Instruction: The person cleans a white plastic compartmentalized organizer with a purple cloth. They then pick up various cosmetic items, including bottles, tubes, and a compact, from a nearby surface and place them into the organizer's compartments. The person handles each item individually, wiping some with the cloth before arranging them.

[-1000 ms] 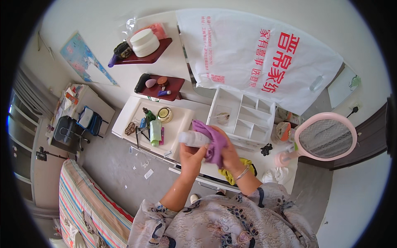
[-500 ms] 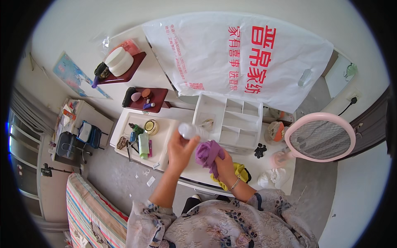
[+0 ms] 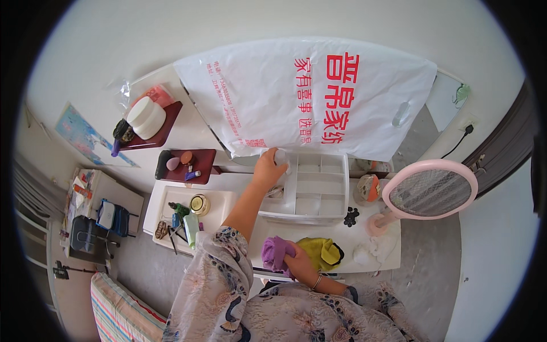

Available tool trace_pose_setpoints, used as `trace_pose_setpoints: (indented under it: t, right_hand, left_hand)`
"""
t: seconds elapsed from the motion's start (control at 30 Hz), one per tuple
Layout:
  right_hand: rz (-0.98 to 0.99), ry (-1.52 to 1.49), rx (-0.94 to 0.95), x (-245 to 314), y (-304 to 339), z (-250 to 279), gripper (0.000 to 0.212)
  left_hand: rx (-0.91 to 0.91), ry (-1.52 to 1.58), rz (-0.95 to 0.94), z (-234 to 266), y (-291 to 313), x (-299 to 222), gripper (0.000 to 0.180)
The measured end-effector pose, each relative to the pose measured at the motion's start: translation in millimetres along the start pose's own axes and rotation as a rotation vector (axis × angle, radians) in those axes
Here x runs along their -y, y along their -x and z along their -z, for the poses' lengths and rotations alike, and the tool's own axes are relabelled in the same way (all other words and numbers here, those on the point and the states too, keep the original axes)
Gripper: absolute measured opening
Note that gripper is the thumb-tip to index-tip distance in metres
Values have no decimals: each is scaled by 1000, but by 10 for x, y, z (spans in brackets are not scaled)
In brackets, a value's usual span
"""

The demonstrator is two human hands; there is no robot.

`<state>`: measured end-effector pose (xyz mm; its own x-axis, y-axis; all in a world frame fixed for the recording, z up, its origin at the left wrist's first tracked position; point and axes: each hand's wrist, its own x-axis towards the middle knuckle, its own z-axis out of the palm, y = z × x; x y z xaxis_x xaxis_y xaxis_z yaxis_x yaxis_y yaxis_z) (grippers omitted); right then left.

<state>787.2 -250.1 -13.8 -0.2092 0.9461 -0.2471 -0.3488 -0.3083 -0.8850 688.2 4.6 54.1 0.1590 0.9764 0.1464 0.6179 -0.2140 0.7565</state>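
Note:
My left hand point(image 3: 266, 171) reaches to the far left compartment of a white divided organizer point(image 3: 307, 219), its fingers closed round a small white container point(image 3: 280, 156). The container is partly hidden by the hand, so I cannot tell whether it touches the organizer's floor. Small items show in that same compartment beside my wrist. Close to the table's front edge, my right hand point(image 3: 303, 265) grips a bunched purple cloth point(image 3: 275, 253). Just right of it lies a crumpled yellow-green cloth point(image 3: 320, 254) with a dark edge.
Left of the organizer sits a cream tray point(image 3: 224, 199) with a jar, tube and bottles. To the right are a pink electric swatter point(image 3: 430, 191), a jar point(image 3: 367, 189), a black flower-shaped piece point(image 3: 351, 216) and white crumpled material point(image 3: 373, 251). A white plastic bag point(image 3: 256, 97) covers the mirror behind.
My left hand has carried the white container away from me, from above the table to the organizer's far left. My right hand has lowered the purple cloth toward the front edge.

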Motion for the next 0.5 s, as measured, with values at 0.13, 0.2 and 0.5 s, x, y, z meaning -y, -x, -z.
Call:
trace_pose_setpoints:
  t: [0.13, 0.2, 0.5]
  right_hand:
    - [23, 11, -36, -116, -111, -53, 37]
    - [6, 34, -47, -199, -192, -22, 37]
    - [3, 66, -19, -134, -250, -119, 35]
  left_hand:
    - [42, -90, -29, -28, -83, 37, 57]
    - [68, -84, -14, -10, -102, -12, 58]
    - [46, -157, -153, 74, 43, 289, 45]
